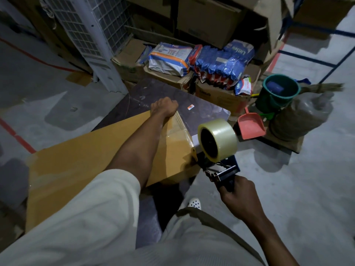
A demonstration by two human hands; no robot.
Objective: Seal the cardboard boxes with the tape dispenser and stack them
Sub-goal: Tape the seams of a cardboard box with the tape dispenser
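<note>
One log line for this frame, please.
step: taping | left hand: holds cardboard box far edge | right hand: grips tape dispenser at box corner

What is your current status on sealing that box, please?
Left grip holds cardboard box at far end. Right grip holds tape dispenser at box's near corner; tape strip along top. Nothing blocking dispenser.

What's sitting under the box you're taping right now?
A dark surface shows past the cardboard box, which rests on it. Anything directly beneath is hidden by the box.
</note>
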